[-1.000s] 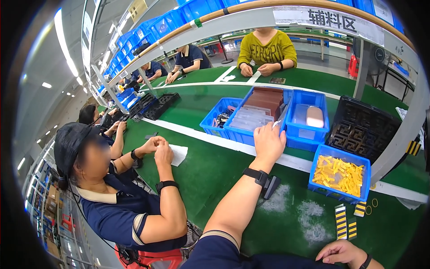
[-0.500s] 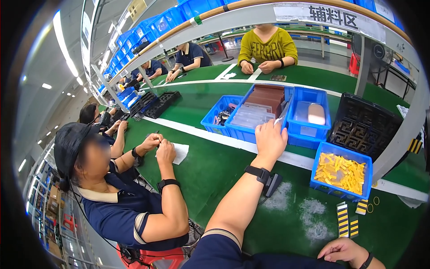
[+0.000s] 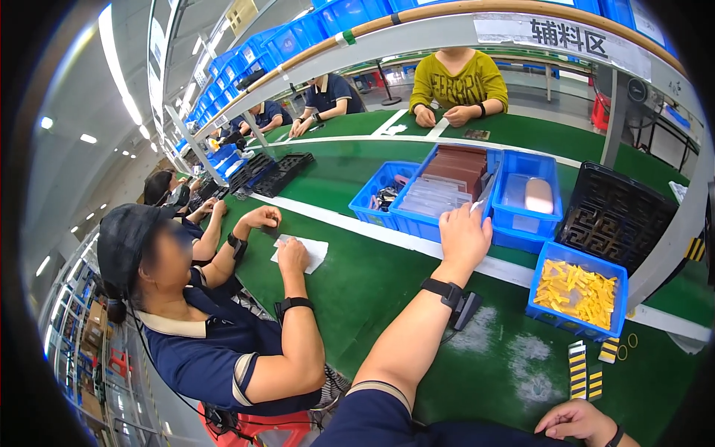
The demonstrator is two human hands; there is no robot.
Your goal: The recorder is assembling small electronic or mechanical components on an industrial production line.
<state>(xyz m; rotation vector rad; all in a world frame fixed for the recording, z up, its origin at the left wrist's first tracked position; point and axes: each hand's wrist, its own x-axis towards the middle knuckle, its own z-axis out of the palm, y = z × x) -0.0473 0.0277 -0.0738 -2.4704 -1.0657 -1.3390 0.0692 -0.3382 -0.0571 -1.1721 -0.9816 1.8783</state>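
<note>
The green tabletop (image 3: 387, 276) is spreading out under your arms, and a co-worker in a dark cap (image 3: 201, 313) is sitting close at your left, working with both hands at a white sheet of paper (image 3: 302, 252). Just right of your reach, a black lattice tray (image 3: 622, 212) is leaning beside the bins. You are stretching your left hand (image 3: 463, 237) forward to the near rim of the long blue bin (image 3: 447, 195), which is holding stacks of clear plastic bags with brown sheets behind them; your grip is pinching the lower end of one clear plastic bag (image 3: 484, 195) that is standing at the bin's right wall. A smaller blue bin (image 3: 530, 203) with a pale oblong part in it is sitting just right of that one, and another small blue bin (image 3: 381, 195) of dark parts is touching its left side. Nearer you, a blue bin of yellow pieces (image 3: 575, 292) is standing well right of your wrist. Your right hand (image 3: 577, 419) is resting low on the tabletop near the yellow-and-black striped strips (image 3: 579, 369); its fingers are curled loosely, and you cannot tell whether that grip is holding anything.
</note>
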